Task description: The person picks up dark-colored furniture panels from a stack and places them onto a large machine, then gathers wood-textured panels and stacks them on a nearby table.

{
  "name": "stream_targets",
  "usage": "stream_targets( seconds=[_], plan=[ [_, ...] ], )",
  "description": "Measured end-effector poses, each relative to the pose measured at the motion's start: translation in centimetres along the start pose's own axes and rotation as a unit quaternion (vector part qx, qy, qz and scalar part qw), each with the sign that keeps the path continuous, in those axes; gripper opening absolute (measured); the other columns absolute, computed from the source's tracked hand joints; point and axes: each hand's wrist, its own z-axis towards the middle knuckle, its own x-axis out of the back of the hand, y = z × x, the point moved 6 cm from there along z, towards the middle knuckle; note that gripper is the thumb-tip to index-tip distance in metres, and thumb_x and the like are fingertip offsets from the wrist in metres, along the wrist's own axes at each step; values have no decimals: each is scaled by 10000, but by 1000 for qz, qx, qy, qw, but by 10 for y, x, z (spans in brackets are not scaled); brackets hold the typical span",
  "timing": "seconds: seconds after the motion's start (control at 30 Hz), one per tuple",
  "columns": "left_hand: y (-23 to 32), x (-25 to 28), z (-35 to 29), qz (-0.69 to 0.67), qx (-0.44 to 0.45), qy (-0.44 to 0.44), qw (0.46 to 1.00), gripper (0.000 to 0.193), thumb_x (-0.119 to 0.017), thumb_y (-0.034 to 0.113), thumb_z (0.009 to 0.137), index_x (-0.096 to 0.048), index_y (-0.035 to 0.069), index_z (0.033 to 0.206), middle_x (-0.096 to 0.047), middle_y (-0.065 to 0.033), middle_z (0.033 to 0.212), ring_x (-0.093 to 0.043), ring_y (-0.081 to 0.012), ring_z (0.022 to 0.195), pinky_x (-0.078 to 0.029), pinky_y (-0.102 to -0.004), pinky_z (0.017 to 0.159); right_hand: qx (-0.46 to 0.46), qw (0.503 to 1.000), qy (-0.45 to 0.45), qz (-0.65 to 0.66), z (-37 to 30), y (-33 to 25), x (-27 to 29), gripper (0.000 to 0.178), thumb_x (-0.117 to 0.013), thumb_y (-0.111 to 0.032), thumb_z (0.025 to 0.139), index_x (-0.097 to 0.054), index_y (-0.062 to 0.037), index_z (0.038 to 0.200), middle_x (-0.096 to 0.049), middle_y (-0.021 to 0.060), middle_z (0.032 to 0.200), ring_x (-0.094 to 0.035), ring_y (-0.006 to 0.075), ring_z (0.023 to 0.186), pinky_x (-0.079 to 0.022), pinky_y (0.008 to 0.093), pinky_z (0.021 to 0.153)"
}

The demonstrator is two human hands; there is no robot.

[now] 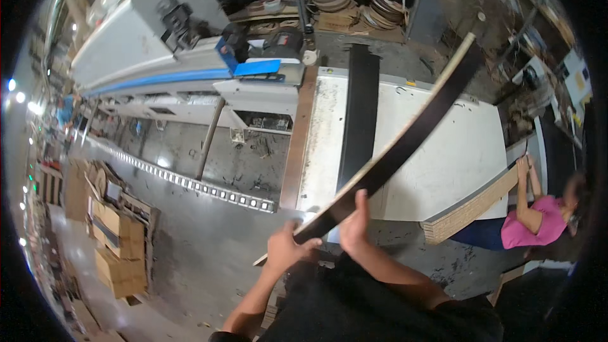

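Note:
A long, narrow dark board (411,142) with a pale raw edge slants up and away to the right in front of me. My left hand (288,247) is closed around its near end. Farther along, my right hand (356,223) grips its lower side, thumb up against the dark face. Beneath the raised board, another black board (361,107) lies lengthwise on the white worktable (443,164).
A machine with a blue rail (171,77) stands left of the table. At right, a person in a pink shirt (538,223) holds a stack of boards (472,206). Cardboard boxes (120,234) sit at lower left. Shelves at the back carry coiled strips (332,1).

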Motion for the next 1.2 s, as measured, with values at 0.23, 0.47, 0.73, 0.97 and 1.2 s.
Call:
stream_targets(
  seconds=[0.23,0.47,0.73,0.97,1.2],
  plan=[
    [-183,113,-72,-126,62,268,953,492,-986,393,672,-689,20,796,-708,-188,718,-728,-351,670,-557,-415,617,283,810,-124,-498,12,114,-77,512,-553,-389,1088,-417,9,1380,-497,106,1212,-519,250,1166,-411,418,1084],
    [-326,182,-224,49,103,401,909,568,-996,395,622,-563,37,705,-576,-159,609,-564,-371,552,-462,-431,540,520,645,-137,-543,71,36,-306,571,-617,-420,1053,-505,-26,1450,-517,130,1463,-457,262,1391,-307,425,1198],
    [-377,176,-329,112,164,421,885,594,-950,490,655,-514,85,659,-506,-105,578,-523,-343,536,-404,-439,528,240,686,-338,-598,143,226,-359,640,-472,-583,1088,-680,-12,1287,-683,52,1237,-576,175,1188,-364,339,1125],
    [-402,211,-343,116,254,373,885,562,-878,501,763,-514,88,651,-525,-92,589,-552,-331,546,-427,-443,538,5,810,-274,-518,229,355,-329,469,-642,-535,1026,-710,-70,1021,-668,29,900,-620,155,937,-441,322,948],
    [-450,289,-327,215,264,366,866,492,-896,497,748,-579,121,725,-505,-25,588,-508,-251,505,-385,-368,497,165,671,-350,-633,331,461,-346,647,-474,-539,1098,-756,22,943,-737,103,820,-664,182,800,-499,333,837]
  ],
)
